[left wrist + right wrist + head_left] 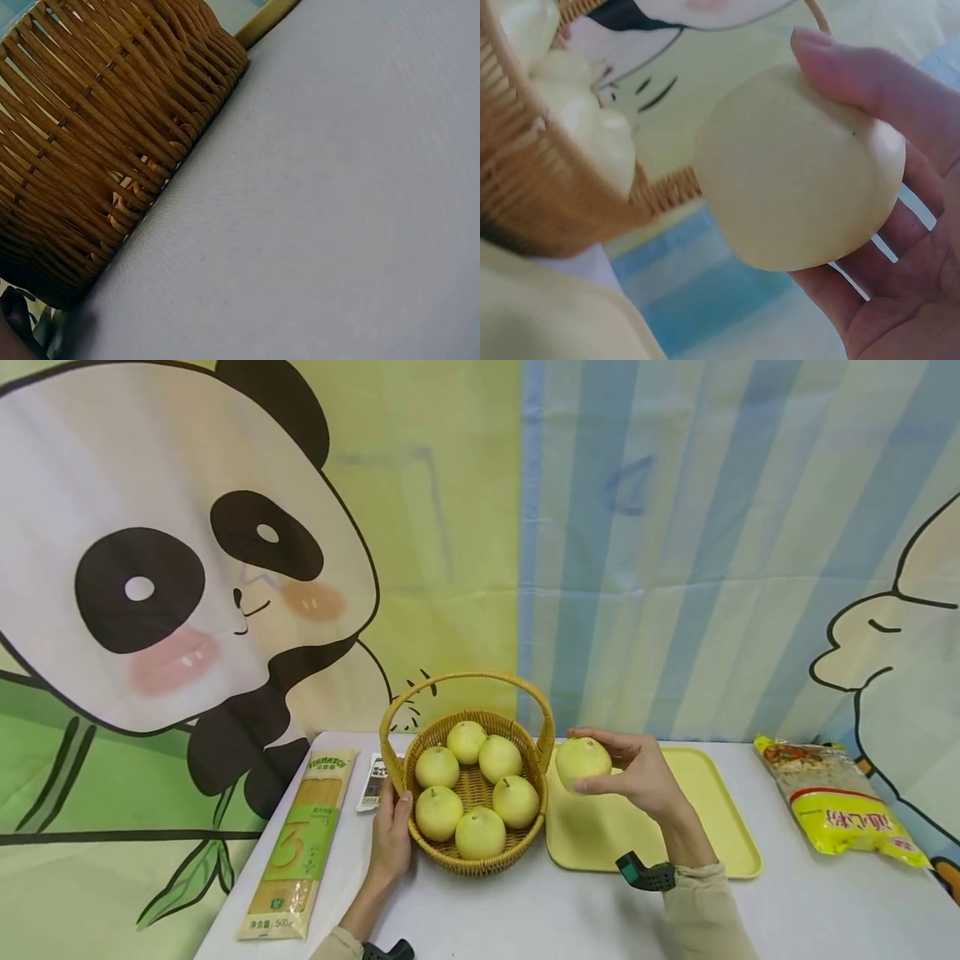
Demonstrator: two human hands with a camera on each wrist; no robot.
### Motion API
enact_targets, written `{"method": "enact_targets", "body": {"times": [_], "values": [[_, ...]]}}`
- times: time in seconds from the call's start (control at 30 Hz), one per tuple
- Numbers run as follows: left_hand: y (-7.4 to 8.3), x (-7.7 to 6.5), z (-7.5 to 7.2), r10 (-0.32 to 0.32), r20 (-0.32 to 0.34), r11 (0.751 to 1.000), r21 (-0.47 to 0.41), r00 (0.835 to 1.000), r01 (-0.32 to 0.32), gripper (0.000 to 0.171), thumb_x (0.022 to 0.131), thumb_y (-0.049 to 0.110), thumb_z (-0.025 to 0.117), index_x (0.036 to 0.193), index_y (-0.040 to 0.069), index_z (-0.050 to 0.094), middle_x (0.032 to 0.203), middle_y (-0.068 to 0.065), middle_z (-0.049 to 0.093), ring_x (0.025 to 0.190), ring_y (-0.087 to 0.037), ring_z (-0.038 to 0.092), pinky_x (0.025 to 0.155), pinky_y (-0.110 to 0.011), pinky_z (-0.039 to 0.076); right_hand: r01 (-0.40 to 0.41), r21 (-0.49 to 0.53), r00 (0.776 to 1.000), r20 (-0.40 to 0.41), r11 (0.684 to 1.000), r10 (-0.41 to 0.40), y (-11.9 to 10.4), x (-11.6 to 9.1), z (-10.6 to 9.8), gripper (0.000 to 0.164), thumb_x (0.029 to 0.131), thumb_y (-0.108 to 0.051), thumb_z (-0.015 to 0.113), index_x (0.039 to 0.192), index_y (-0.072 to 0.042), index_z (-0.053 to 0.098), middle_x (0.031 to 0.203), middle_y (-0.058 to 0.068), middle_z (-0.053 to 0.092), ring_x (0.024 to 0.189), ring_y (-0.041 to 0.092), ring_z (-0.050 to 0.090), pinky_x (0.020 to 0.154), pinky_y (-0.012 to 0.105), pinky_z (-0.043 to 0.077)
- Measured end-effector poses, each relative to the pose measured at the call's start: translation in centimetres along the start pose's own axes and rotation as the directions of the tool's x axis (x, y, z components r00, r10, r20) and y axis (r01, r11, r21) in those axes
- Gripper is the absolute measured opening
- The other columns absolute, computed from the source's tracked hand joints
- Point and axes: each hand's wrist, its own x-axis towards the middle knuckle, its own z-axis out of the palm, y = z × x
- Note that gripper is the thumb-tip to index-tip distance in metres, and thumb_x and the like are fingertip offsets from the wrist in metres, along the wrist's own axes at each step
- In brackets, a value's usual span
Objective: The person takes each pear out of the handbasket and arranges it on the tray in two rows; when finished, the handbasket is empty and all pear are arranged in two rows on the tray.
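Observation:
A round pale-yellow pear [583,763] is in my right hand [637,774], thumb on one side and fingers around the other, raised over the near-left part of a yellow tray [720,810]. The right wrist view shows this pear large against the palm. Left of the tray stands a wicker basket [480,866] with a tall arched handle, holding several similar pears [480,832]. My left hand [392,839] holds the basket's left side, its thumb at the rim beside the handle's base. In the left wrist view the woven basket wall [112,127] fills the upper left.
A long pack of noodles [300,847] lies at the left of the white table [480,918]. A small black-and-white packet [371,785] is partly hidden behind the left hand. At the right lies a yellow-and-clear food bag [840,802]. A printed panda curtain [450,527] hangs behind.

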Motion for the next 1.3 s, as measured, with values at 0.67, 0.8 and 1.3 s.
{"method": "enact_targets", "body": {"times": [0.67, 0.8, 1.3], "values": [[0.0, 0.2, -0.1, 0.026, -0.007, 1.0, -0.01, 1.0, -0.026, 0.056, 0.115, 0.022, 0.04, 0.169, 0.02, 0.027, 0.169, -0.016, 0.041, 0.156, -0.032, 0.036, 0.117, -0.004, 0.026, -0.175, 0.033, 0.97, -0.164, 0.984, 0.178, 7.8, 2.3, -0.6, 0.072, 0.076, -0.007, 0.096, 0.141, -0.002, 0.067, 0.147, 0.019, 0.065, 0.12, 0.005, 0.069, 0.095, 0.022, 0.062], [-0.1, 0.1, 0.0, 0.02, -0.001, 1.0, -0.017, 1.0, -0.02, 0.056, 0.115, 0.022, 0.04, 0.169, 0.019, 0.027, 0.169, -0.017, 0.039, 0.157, -0.032, 0.035, 0.117, -0.003, 0.025, -0.2, 0.031, 0.968, -0.145, 0.979, 0.203, 8.9, 2.6, -0.2, 0.073, 0.075, -0.008, 0.096, 0.142, -0.001, 0.066, 0.148, 0.016, 0.065, 0.128, 0.008, 0.066, 0.101, 0.017, 0.057], [-0.1, 0.1, 0.0, 0.038, -0.005, 0.999, -0.02, 0.999, -0.038, 0.056, 0.115, 0.021, 0.04, 0.169, 0.02, 0.027, 0.169, -0.016, 0.04, 0.156, -0.034, 0.036, 0.118, -0.005, 0.027, -0.227, 0.032, 0.964, -0.134, 0.973, 0.229, 10.8, 3.1, 1.6, 0.073, 0.08, 0.0, 0.091, 0.147, -0.003, 0.062, 0.155, 0.019, 0.057, 0.14, 0.037, 0.058, 0.102, 0.017, 0.055]]}}
